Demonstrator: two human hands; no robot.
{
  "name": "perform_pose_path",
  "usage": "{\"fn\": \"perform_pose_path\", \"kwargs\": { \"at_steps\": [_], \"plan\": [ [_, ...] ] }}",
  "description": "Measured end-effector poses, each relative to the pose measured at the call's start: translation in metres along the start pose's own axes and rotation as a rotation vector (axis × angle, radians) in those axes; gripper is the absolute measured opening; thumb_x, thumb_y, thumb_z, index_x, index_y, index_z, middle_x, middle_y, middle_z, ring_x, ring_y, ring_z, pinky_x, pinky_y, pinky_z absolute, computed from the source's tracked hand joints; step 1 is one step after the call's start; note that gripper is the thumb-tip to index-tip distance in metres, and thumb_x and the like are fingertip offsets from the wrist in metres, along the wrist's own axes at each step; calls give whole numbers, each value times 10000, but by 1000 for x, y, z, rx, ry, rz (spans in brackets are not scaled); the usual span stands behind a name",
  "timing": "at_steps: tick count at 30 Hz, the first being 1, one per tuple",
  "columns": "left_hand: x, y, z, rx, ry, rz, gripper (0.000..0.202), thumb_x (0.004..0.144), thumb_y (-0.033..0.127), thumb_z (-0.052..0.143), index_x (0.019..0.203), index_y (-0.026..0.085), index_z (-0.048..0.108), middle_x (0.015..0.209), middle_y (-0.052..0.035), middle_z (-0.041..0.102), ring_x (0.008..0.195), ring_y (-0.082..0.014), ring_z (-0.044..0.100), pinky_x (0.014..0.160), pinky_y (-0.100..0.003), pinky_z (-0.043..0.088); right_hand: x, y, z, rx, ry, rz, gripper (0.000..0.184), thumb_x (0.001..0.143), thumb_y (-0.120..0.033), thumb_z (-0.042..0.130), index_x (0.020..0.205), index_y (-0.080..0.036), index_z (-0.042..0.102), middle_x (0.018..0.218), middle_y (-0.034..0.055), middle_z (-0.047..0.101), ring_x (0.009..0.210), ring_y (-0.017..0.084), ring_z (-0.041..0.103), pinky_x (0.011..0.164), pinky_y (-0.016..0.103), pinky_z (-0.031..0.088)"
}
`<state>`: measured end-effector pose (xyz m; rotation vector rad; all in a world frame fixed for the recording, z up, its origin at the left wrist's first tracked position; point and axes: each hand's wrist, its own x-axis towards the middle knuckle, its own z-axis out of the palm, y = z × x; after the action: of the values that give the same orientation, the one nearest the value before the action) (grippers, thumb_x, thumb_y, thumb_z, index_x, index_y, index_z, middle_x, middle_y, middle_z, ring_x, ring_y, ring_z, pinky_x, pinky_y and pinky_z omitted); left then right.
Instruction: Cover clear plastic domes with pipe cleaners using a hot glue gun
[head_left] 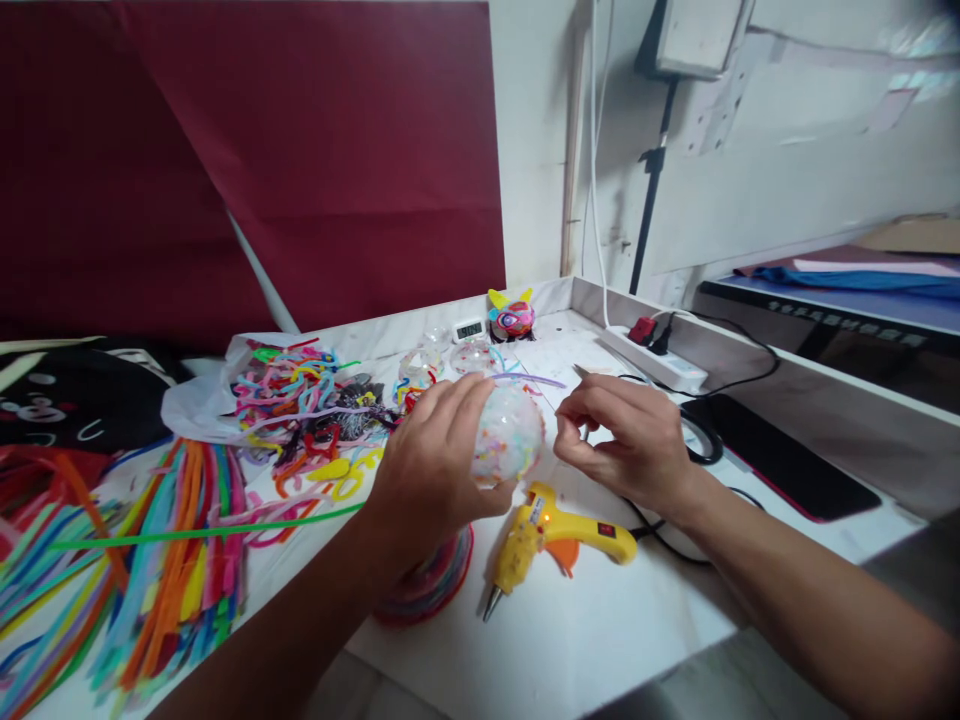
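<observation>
My left hand [431,455] is wrapped round a clear ball filled with coloured bits [508,435], held above the white table [585,640]. Just right of the ball, my right hand [626,440] is pinched shut on a thin stick-like thing I cannot make out, pointing toward the ball. A purple pipe cleaner [529,379] lies just behind the ball. A yellow glue gun [551,535] lies on the table below both hands, its light on.
Heaps of coloured pipe cleaners [150,560] cover the left side, with bent pieces on a plastic bag [292,390]. Clear balls [420,367], a small clock [470,329] and a decorated ball [511,318] stand behind. A power strip [660,360] and black cables lie right.
</observation>
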<state>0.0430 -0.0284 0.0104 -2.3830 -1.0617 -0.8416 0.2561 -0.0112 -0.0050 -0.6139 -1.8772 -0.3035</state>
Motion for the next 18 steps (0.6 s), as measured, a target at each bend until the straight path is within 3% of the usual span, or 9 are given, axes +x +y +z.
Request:
{"fn": "perform_pose_path", "kwargs": {
  "at_steps": [3, 7, 10, 14, 18],
  "plan": [
    [2, -2, -5, -44, -11, -90, 787, 631, 364, 715, 1319, 75, 467, 1314, -198, 609, 1219, -333, 582, 1056, -431, 474, 0, 0, 1, 126, -46, 161, 122, 823, -116, 578, 714, -172, 565, 623, -16, 557, 544, 86, 483, 525, 213, 386],
    [5, -2, -7, -97, -30, -188, 795, 639, 406, 722, 1324, 99, 461, 1312, -187, 612, 1213, -328, 589, 1042, -421, 480, 2, 2, 2, 538, -244, 637, 237, 895, -345, 598, 734, -173, 572, 634, -20, 556, 554, 89, 486, 509, 215, 385],
    [5, -2, -6, -111, -16, -221, 804, 631, 411, 734, 1323, 92, 474, 1317, -189, 607, 1223, -333, 578, 1049, -420, 470, 4, 3, 2, 835, -334, 889, 311, 810, -445, 712, 868, -170, 579, 688, -18, 594, 571, 96, 520, 492, 209, 388],
    [5, -1, -7, -165, -33, -242, 857, 621, 408, 769, 1348, 60, 476, 1359, -203, 577, 1263, -336, 543, 1096, -427, 424, 1, 3, 3, 1068, -416, 1004, 406, 757, -406, 787, 1022, -187, 572, 688, -28, 612, 575, 97, 528, 479, 191, 363],
    [6, -3, -10, -397, -94, -359, 949, 636, 466, 808, 1425, 100, 430, 1430, -185, 523, 1322, -336, 489, 1120, -452, 392, 0, 8, 6, 1253, -413, 1080, 304, 749, -370, 796, 870, -154, 619, 633, -25, 595, 509, 65, 473, 462, 179, 325]
  ]
}}
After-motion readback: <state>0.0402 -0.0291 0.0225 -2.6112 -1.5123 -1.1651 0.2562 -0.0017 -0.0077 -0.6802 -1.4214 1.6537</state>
